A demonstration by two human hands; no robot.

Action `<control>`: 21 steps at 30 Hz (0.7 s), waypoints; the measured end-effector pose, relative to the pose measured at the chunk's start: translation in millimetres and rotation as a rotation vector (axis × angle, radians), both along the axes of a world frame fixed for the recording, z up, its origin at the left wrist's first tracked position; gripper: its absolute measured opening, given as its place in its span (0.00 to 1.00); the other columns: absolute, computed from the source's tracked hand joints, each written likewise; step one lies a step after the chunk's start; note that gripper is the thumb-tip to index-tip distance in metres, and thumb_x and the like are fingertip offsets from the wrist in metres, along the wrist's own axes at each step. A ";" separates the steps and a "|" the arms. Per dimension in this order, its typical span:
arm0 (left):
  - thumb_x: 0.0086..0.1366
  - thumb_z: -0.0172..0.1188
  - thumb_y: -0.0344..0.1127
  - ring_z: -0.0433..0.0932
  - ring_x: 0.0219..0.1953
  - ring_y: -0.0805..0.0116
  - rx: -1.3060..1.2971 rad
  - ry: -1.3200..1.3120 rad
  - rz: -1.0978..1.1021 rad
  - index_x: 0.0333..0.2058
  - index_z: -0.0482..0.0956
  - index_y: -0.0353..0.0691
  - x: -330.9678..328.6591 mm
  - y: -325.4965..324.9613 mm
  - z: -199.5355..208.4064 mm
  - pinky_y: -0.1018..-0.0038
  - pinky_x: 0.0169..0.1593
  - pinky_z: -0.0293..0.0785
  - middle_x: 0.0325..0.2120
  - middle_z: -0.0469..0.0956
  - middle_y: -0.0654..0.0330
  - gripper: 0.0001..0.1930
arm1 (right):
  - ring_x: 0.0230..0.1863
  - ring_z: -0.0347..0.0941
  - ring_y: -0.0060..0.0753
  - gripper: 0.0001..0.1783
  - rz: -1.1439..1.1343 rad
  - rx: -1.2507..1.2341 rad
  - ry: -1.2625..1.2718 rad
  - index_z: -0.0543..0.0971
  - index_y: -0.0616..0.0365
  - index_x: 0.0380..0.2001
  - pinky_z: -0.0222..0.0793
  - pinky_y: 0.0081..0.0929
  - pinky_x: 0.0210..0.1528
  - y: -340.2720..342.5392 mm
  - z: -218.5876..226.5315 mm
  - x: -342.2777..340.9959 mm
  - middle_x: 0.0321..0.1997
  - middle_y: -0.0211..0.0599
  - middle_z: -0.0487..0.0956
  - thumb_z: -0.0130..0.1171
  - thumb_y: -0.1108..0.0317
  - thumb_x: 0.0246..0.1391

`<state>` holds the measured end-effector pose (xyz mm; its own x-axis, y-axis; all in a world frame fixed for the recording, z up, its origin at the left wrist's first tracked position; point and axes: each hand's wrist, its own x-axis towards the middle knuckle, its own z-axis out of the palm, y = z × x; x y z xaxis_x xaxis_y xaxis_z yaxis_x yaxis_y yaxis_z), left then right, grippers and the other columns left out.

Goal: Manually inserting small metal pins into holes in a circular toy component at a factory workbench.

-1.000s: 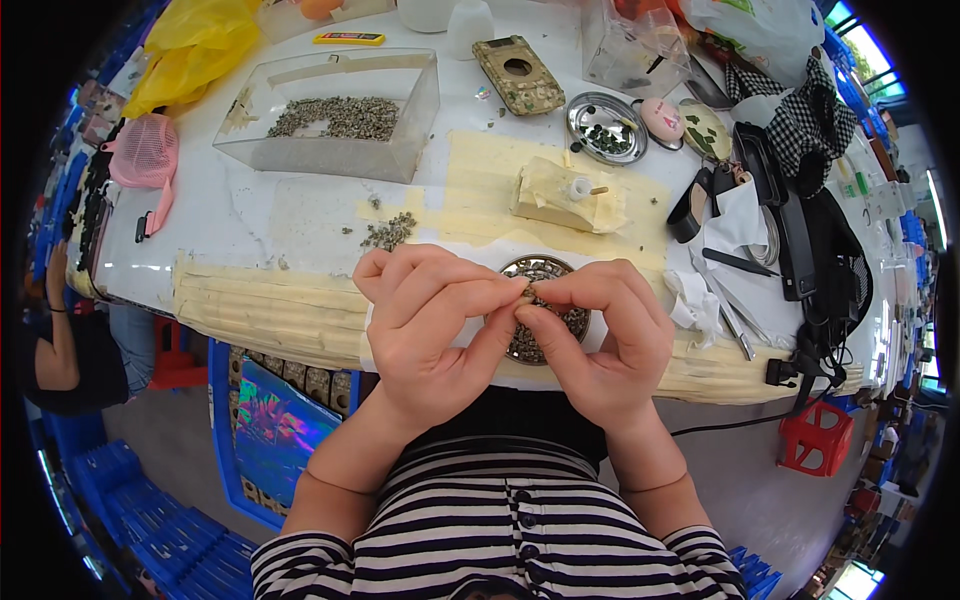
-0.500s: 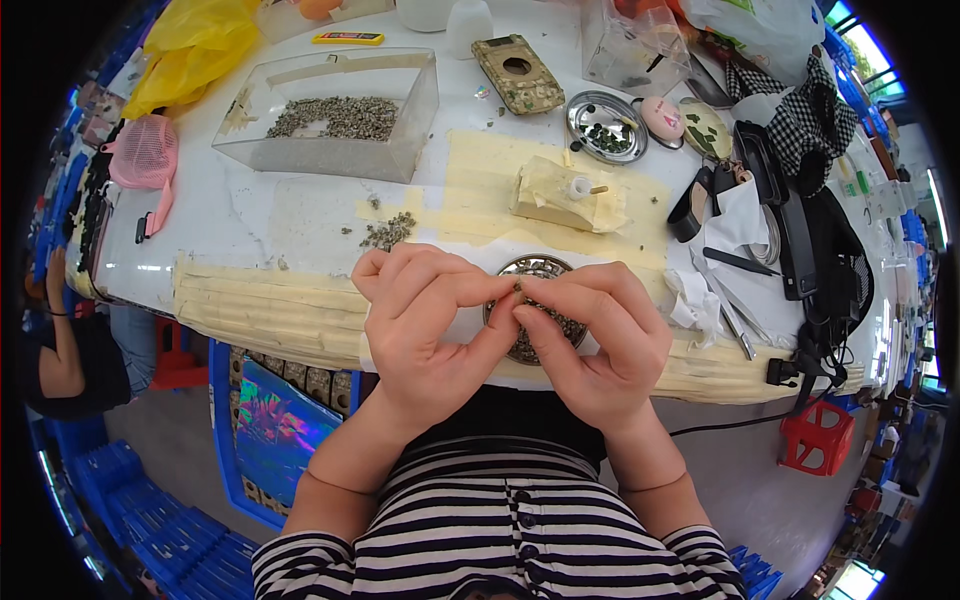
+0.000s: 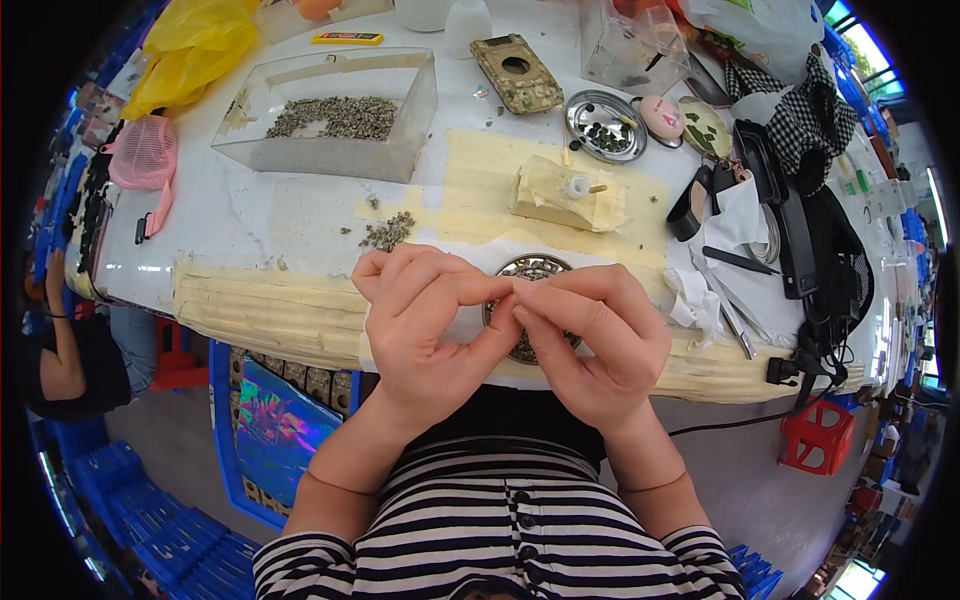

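Left hand [image 3: 425, 325]: thumb and forefinger drawn together in a narrow pinch, the other fingers loosely curled; fingertips meet those of the other hand.
Right hand [image 3: 605, 335]: likewise in a narrow pinch, tips against the left ones; whether anything sits between them is hidden, so I cannot tell.
Round dish [image 3: 535, 257]: at the near edge of the surface [image 3: 300, 215], below the joined fingertips and partly covered by them; small grey-brown pieces [image 3: 526, 350] lie in it.
Loose pile [image 3: 387, 232]: similar small pieces, just beyond the left hand.
Clear box [image 3: 335, 155]: far left of the hands, with a heap of such pieces [image 3: 340, 117] inside.
Taped block [image 3: 560, 195]: beyond the dish, a white nozzle-like part on top.
Camouflage part [image 3: 517, 75]: farther off, with a round hole.
Metal plate [image 3: 600, 105]: right of that part, holding dark green bits [image 3: 605, 138].
Pink oval object [image 3: 661, 118]: just beside the plate, on its right.
Tweezers [image 3: 735, 315]: right of the right hand, near crumpled white tissue [image 3: 693, 302].
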<state>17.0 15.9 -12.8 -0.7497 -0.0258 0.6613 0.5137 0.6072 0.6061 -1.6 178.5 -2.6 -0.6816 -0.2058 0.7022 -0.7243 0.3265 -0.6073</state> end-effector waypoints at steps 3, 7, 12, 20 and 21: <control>0.45 0.74 0.28 0.72 0.30 0.70 0.015 0.003 0.001 0.29 0.83 0.47 0.1 -1.1 -0.1 0.70 0.44 0.56 0.25 0.78 0.69 0.11 | 0.28 0.76 0.30 0.16 -0.029 0.036 0.056 0.86 0.59 0.37 0.71 0.24 0.29 -2.3 -0.9 -0.7 0.30 0.32 0.81 0.73 0.79 0.40; 0.46 0.74 0.27 0.72 0.31 0.70 0.035 0.023 0.011 0.29 0.84 0.47 0.0 -1.4 -1.8 0.70 0.43 0.56 0.26 0.78 0.69 0.11 | 0.28 0.76 0.30 0.16 -0.029 0.040 -0.009 0.86 0.60 0.38 0.71 0.25 0.29 -1.2 1.7 0.4 0.31 0.32 0.81 0.73 0.79 0.41; 0.47 0.74 0.26 0.73 0.31 0.71 0.038 0.041 0.007 0.32 0.85 0.47 1.2 -2.5 -1.8 0.71 0.43 0.56 0.27 0.80 0.70 0.12 | 0.29 0.77 0.31 0.14 0.017 -0.015 -0.144 0.86 0.61 0.37 0.72 0.25 0.30 0.5 3.5 1.8 0.31 0.36 0.82 0.72 0.79 0.43; 0.48 0.73 0.24 0.73 0.31 0.72 0.048 0.056 -0.022 0.34 0.86 0.48 1.0 -1.1 2.5 0.71 0.43 0.56 0.28 0.81 0.71 0.13 | 0.29 0.77 0.33 0.11 0.029 -0.035 -0.197 0.86 0.62 0.36 0.72 0.25 0.31 2.7 3.0 0.8 0.31 0.38 0.81 0.71 0.78 0.45; 0.48 0.73 0.24 0.73 0.31 0.72 0.046 0.061 -0.028 0.34 0.86 0.48 0.9 -1.0 2.5 0.71 0.43 0.56 0.28 0.81 0.71 0.14 | 0.29 0.77 0.33 0.11 0.036 -0.043 -0.201 0.85 0.63 0.35 0.72 0.25 0.31 2.0 2.0 0.0 0.31 0.38 0.81 0.71 0.78 0.46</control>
